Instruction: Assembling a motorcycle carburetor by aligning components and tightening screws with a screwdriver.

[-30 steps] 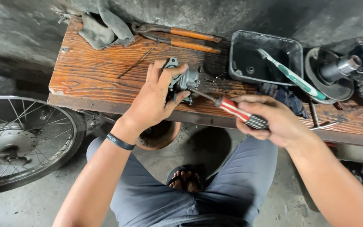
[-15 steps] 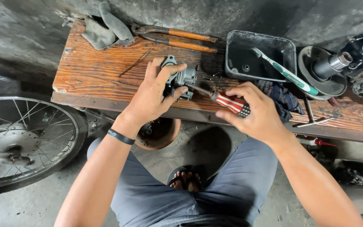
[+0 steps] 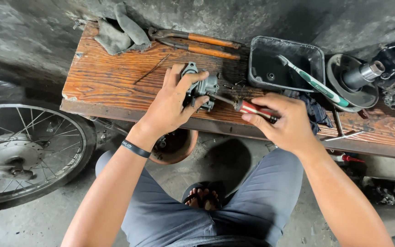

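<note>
A small grey metal engine part [image 3: 200, 87] sits mid-bench, half hidden under the left hand [image 3: 174, 107], whose fingers clamp it. The right hand [image 3: 286, 123] is closed around a red-handled screwdriver [image 3: 252, 109], tip at the part. A black tray [image 3: 285, 64] with a toothbrush [image 3: 314, 82] lies far right. The right hand has moved closer since before.

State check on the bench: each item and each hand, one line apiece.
left hand: clamped over the metal part, pinning it to the bench
right hand: gripping the screwdriver handle
metal part: on the wooden bench, screwdriver tip set into it
screwdriver: held, angled towards the part
black tray: open on top, toothbrush leaning over its rim
pliers: lying flat, unused
gloves: lying crumpled on the bench's far left corner
</note>
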